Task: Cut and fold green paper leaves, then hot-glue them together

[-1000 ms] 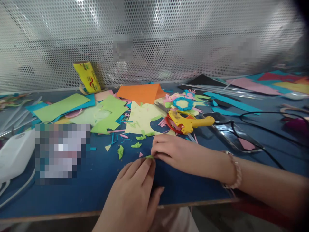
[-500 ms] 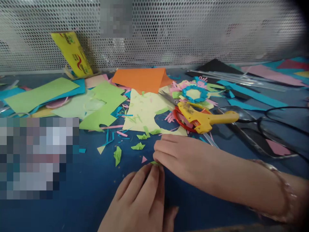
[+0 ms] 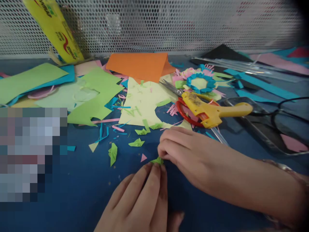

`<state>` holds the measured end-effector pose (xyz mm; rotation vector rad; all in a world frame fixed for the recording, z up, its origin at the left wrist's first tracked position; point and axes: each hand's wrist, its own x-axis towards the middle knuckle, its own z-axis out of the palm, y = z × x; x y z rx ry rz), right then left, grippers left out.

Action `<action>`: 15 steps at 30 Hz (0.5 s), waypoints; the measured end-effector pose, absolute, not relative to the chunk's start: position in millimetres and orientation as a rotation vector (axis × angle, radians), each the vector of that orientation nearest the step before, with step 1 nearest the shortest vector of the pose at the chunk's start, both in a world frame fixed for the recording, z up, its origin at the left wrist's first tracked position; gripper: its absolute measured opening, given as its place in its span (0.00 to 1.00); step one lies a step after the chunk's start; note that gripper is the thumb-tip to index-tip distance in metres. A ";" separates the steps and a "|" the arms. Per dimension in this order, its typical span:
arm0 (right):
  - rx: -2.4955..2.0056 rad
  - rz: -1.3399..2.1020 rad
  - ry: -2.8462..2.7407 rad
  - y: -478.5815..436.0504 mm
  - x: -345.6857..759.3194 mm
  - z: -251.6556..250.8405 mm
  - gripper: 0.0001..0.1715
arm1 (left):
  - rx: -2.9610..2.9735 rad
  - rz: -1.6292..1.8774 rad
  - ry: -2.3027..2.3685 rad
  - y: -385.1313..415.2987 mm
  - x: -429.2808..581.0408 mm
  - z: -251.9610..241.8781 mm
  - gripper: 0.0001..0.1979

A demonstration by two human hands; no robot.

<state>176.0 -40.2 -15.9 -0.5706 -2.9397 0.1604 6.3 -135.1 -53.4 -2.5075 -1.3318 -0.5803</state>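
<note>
At the bottom centre, my left hand (image 3: 140,193) lies low on the blue table, its fingertips together on a small folded green paper piece (image 3: 157,160). My right hand (image 3: 190,154) reaches in from the right with curled fingers, pinching the upper right end of that same piece. Fingertips cover much of the paper. Several similar crumpled green paper pieces (image 3: 136,142) lie just beyond, beside a pink paper triangle (image 3: 143,157). A cream paper sheet (image 3: 138,106) with a curved cut-out spreads behind them.
A yellow glue gun (image 3: 217,112) lies over red-handled scissors (image 3: 184,112), its cable trailing by a dark tray (image 3: 260,129). Behind are a blue-rimmed paper flower (image 3: 200,83), folded orange paper (image 3: 137,66), green paper (image 3: 94,93) and a yellow wrap box (image 3: 56,30) against a perforated panel (image 3: 145,25).
The view has tilted down and closer. My right hand has drawn slightly right of my left fingertips, so more of the green piece between them shows.
</note>
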 end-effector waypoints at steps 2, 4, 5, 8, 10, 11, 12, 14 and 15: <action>-0.592 0.157 -2.940 -41.0 175.4 -15.3 0.11 | -2.505 -0.567 -1.329 -135.2 6.2 -53.5 0.20; -0.591 0.126 -2.954 -41.1 175.4 -15.3 0.10 | -2.500 -0.558 -1.334 -135.3 6.2 -53.6 0.20; -0.591 0.104 -2.962 -40.7 175.9 -15.6 0.10 | -2.497 -0.558 -1.335 -135.3 6.2 -53.6 0.20; -0.622 0.043 -2.966 -38.3 179.3 -17.1 0.11 | -2.505 -0.546 -1.323 -134.9 6.0 -53.0 0.21; -0.663 0.014 -2.956 -36.8 182.3 -17.5 0.12 | -2.513 -0.537 -1.315 -134.7 5.7 -52.4 0.21; -0.672 0.000 -2.948 -36.6 183.5 -17.3 0.12 | -2.516 -0.534 -1.316 -134.6 5.5 -52.1 0.21; -0.673 -0.013 -2.941 -36.7 184.3 -16.8 0.13 | -2.521 -0.533 -1.316 -134.5 5.2 -51.9 0.21; -0.652 -0.030 -2.943 -37.8 184.3 -15.1 0.13 | -2.532 -0.533 -1.314 -134.6 4.7 -51.7 0.21; -0.633 -0.031 -2.949 -38.7 183.6 -14.1 0.12 | -2.537 -0.533 -1.311 -134.7 4.4 -51.7 0.21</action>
